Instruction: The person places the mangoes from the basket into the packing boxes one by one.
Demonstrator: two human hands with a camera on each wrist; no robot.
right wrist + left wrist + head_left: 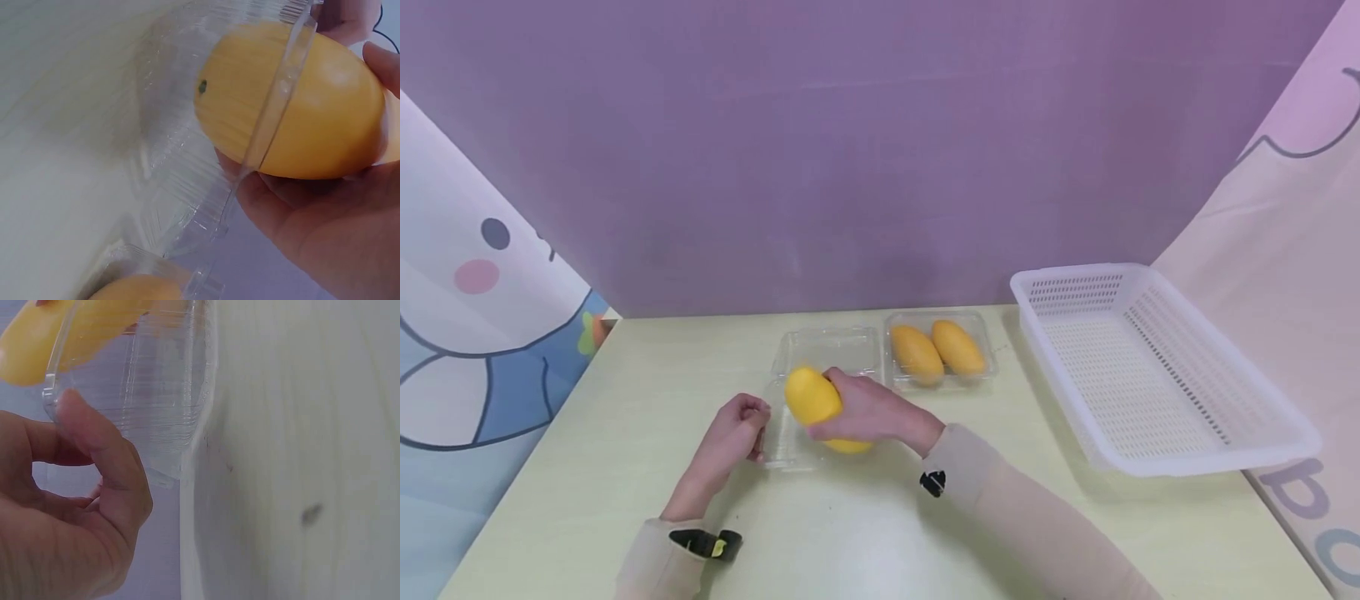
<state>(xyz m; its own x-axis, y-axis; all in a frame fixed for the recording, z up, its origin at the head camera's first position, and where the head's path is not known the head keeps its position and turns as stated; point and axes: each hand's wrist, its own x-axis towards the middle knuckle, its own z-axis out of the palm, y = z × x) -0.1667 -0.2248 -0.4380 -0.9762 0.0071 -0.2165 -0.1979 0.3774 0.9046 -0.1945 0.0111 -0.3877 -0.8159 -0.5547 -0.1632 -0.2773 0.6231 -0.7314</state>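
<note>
My right hand [865, 408] grips a yellow mango [312, 100] with its fingers around it. It holds the mango over an open clear plastic box [786, 433], and one end is seen through the box wall in the right wrist view. More yellow [847, 447] shows below this hand, perhaps a second mango; the fingers hide how the two meet. At the box's left edge, my left hand [733, 437] has curled fingers, and thumb and forefinger [94, 428] pinch the rim. The raised lid [827, 346] lies back on the far side.
Right of the open box stands another clear box [988, 367] with two mangoes [917, 354] in it. A large white plastic basket [1060, 379] stands on the table's right side. A purple backdrop [880, 167] rises along the table's far edge.
</note>
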